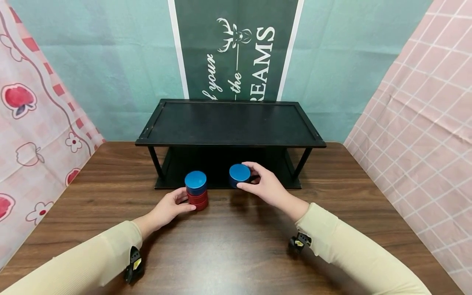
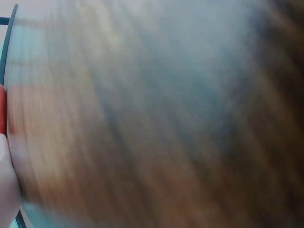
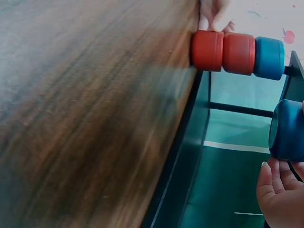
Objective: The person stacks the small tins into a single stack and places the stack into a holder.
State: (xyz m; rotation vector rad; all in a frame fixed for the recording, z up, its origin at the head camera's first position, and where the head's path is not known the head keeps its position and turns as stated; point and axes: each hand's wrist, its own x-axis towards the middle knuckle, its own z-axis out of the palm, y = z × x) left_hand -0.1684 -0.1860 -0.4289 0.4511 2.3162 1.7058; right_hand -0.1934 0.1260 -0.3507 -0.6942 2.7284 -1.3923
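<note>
A short stack stands on the wooden table just in front of the black shelf: two red cylinders (image 1: pixel 198 200) with a blue cylinder (image 1: pixel 196 182) on top. My left hand (image 1: pixel 170 209) holds the red part from the left, thumb in front and fingers behind. My right hand (image 1: pixel 266 185) grips a second blue cylinder (image 1: pixel 239 173) between thumb and fingers, off the table, to the right of the stack. In the right wrist view this blue cylinder (image 3: pixel 289 130) hangs apart from the stack, level with its upper part. The left wrist view catches only a red sliver (image 2: pixel 3 110).
The black two-level shelf (image 1: pixel 232 123) stands at the back of the wooden table (image 1: pixel 228 250), its lower board behind both hands. Behind it hangs a green cloth (image 1: pixel 110 73) with lettering. Pink patterned cloths flank the table on both sides.
</note>
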